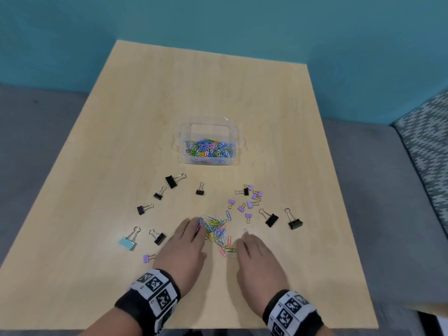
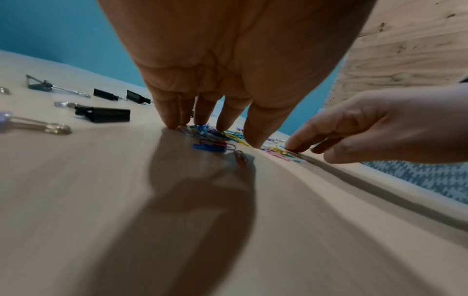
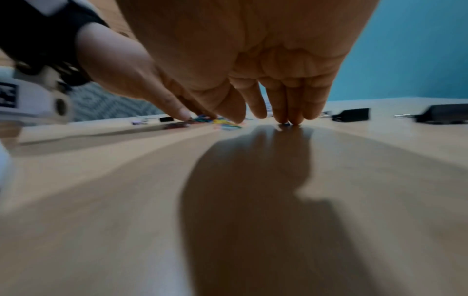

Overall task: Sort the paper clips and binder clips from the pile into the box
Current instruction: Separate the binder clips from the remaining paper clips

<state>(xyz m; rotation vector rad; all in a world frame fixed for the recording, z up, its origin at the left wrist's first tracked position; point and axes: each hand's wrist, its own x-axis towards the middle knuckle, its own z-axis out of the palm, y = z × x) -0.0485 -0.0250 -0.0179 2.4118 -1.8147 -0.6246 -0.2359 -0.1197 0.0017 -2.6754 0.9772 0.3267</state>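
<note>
Left hand: fingers straight and close together, tips pressed to the table at the left edge of the pile of paper clips, holding nothing. Right hand: fingers likewise extended, tips down at the pile's right edge, nothing gripped; the pile lies between the two hands. Box: clear plastic, open-topped, standing beyond the pile toward the table's middle; contents, a heap of coloured paper clips. Binder clips, loose on the table around the pile: black ones and a pale blue one to the left, small purple ones and two larger black ones to the right. Head view alone shows the box and its contents. Left wrist view adds the left fingertips touching the surface beside blue clips, and a single reddish clip lying nearer the wrist; right wrist view, blurred, shows the right fingertips resting on the table.
</note>
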